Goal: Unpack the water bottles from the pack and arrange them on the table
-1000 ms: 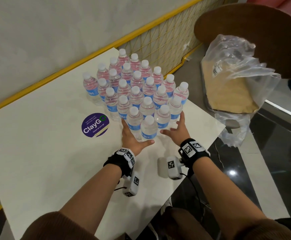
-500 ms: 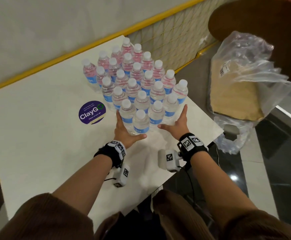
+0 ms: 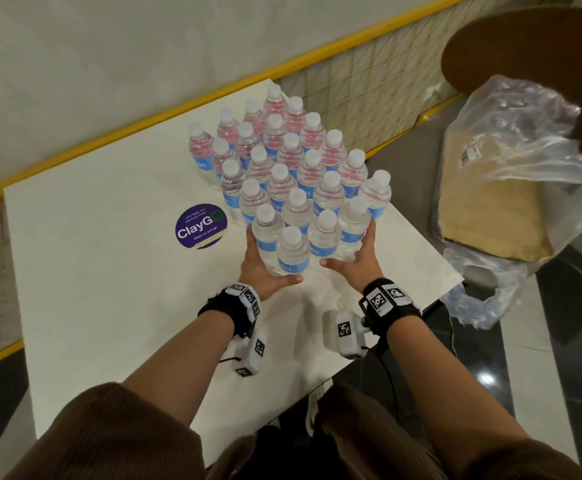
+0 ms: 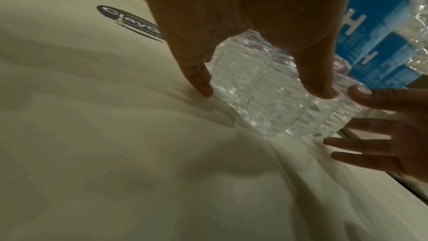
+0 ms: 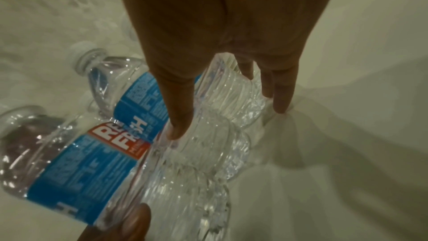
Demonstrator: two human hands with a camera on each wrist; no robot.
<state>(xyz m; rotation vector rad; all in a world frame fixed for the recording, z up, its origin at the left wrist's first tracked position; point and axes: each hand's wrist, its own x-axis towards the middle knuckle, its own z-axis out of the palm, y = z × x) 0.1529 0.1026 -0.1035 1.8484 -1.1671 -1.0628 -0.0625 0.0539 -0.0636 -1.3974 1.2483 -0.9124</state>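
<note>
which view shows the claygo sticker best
The head view: the round purple ClayGo sticker lies whole and readable on the table. The left wrist view catches it slanted, partly behind the left hand. The right wrist view misses it.

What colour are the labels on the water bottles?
Blue labels, one with a red patch; clearest in the right wrist view.

1. My sleeves (image 3: 102,434) are brown ribbed knit, pushed up so both forearms are bare.
2. A black fabric band (image 3: 223,306) wraps my left wrist, topped with white blocks printed with black square codes.
3. My right wrist wears a matching black band (image 3: 395,308) with the same coded tags.
4. A white camera box (image 3: 345,332) with a coded tag hangs under each wrist, with thin black cables.
</note>
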